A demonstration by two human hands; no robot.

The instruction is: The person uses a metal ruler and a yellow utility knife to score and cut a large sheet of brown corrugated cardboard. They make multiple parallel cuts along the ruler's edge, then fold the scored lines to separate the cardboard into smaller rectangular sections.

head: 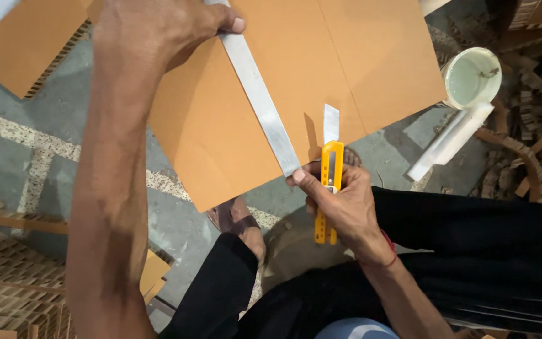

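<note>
Head view: cardboard sheet (296, 81) lies over the floor, steel ruler (258, 94) laid diagonally across it. No cut line along the ruler is visible, possibly hidden. Left hand (158, 25) presses the ruler's far end, arm extended. Right hand (340, 201) grips the yellow utility knife (329, 182), blade out, thumb steadying the ruler's near end.

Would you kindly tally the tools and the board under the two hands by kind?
Metal ruler, pinned by the left hand: 1
Yellow utility knife, in the right hand: 1
Brown cardboard sheet: 1
Total: 3
</note>
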